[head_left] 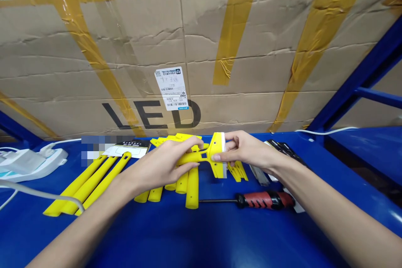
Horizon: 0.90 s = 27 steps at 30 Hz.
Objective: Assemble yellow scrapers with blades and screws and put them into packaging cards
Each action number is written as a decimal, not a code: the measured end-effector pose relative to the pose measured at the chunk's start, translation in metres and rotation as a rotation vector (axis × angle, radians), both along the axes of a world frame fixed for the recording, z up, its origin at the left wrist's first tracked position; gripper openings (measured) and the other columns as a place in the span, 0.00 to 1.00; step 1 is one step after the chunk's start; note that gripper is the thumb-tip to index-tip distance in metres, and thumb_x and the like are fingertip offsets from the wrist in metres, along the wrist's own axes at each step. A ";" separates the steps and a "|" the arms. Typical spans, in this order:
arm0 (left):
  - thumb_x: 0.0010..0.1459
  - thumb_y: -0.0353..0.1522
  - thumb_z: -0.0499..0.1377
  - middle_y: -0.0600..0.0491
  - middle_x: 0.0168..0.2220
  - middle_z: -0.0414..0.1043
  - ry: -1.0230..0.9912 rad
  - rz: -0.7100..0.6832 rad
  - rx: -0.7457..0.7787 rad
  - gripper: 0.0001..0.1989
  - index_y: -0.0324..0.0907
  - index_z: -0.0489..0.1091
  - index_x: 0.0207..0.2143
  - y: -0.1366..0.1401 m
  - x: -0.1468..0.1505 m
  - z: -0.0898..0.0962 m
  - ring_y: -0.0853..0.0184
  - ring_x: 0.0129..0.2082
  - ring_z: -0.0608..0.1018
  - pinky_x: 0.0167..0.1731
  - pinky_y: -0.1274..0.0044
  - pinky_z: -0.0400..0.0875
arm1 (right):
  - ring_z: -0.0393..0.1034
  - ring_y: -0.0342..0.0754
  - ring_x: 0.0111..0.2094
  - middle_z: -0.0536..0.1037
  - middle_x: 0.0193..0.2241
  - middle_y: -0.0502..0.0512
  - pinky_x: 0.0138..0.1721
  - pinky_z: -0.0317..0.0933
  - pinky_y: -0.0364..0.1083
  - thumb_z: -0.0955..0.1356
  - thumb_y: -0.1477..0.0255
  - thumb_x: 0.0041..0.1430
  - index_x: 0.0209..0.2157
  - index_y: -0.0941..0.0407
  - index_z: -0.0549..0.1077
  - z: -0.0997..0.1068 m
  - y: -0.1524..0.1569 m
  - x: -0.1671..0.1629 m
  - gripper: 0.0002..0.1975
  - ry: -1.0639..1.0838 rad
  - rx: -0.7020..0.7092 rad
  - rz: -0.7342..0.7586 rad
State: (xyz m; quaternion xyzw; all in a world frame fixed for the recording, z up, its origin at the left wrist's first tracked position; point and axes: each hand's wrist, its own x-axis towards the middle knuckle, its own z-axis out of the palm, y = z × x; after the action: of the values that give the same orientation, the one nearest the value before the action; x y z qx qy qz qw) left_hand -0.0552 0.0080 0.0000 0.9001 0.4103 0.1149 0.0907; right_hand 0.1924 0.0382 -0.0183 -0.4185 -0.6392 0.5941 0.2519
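A yellow scraper (216, 147) with a wide head and a pale strip along its edge is held above the blue surface. My left hand (166, 157) is closed round its handle. At the head, my right hand (240, 148) pinches the scraper with the thumb on the yellow face; the other fingers are partly hidden behind it. Below and behind my left hand lie several yellow scraper handles (192, 188). Just past the scraper head are small yellow plastic pieces (238, 171). A screwdriver (266, 200) with a red and black grip lies in front of my right hand.
Three long yellow handles (94, 188) lie at the left by a black and white package (132, 148). A white power strip (37, 163) with cables sits far left. Black packages (287, 150) lie behind my right forearm. A large taped cardboard box (201, 50) stands behind.
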 end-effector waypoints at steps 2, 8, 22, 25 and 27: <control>0.69 0.37 0.53 0.49 0.51 0.77 0.024 -0.089 0.056 0.18 0.49 0.65 0.59 0.003 -0.003 -0.001 0.58 0.46 0.79 0.44 0.69 0.73 | 0.69 0.41 0.26 0.83 0.32 0.56 0.28 0.62 0.41 0.80 0.61 0.45 0.45 0.58 0.80 0.002 0.000 0.001 0.26 -0.006 0.024 0.001; 0.71 0.34 0.50 0.49 0.48 0.78 0.056 -0.143 0.081 0.19 0.49 0.66 0.61 0.007 -0.006 -0.002 0.59 0.45 0.80 0.44 0.69 0.73 | 0.72 0.43 0.29 0.82 0.28 0.52 0.33 0.65 0.43 0.80 0.65 0.44 0.41 0.58 0.81 0.006 -0.002 0.004 0.22 0.043 -0.025 0.003; 0.68 0.29 0.50 0.50 0.42 0.78 0.087 -0.203 0.128 0.23 0.51 0.66 0.63 0.002 -0.009 0.000 0.63 0.39 0.79 0.39 0.72 0.71 | 0.70 0.41 0.24 0.79 0.22 0.50 0.28 0.64 0.41 0.79 0.63 0.46 0.35 0.59 0.79 0.004 -0.003 0.001 0.18 0.037 0.059 -0.007; 0.68 0.28 0.50 0.51 0.38 0.77 0.110 -0.222 0.184 0.25 0.54 0.65 0.64 0.002 -0.010 -0.003 0.64 0.36 0.78 0.37 0.74 0.71 | 0.70 0.41 0.24 0.79 0.23 0.50 0.29 0.66 0.42 0.79 0.63 0.46 0.35 0.59 0.79 0.006 -0.004 -0.001 0.18 0.025 0.060 0.008; 0.68 0.28 0.50 0.51 0.36 0.76 0.126 -0.227 0.214 0.25 0.54 0.65 0.64 0.003 -0.012 -0.004 0.64 0.34 0.78 0.35 0.74 0.71 | 0.71 0.41 0.25 0.80 0.25 0.51 0.30 0.67 0.42 0.79 0.63 0.46 0.37 0.60 0.80 0.007 -0.004 -0.002 0.19 0.024 0.063 0.028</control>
State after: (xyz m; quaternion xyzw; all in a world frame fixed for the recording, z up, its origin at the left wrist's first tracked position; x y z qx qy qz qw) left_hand -0.0668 0.0111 -0.0044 0.9507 0.2961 0.0906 -0.0192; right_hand 0.1909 0.0337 -0.0116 -0.3943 -0.6602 0.5821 0.2642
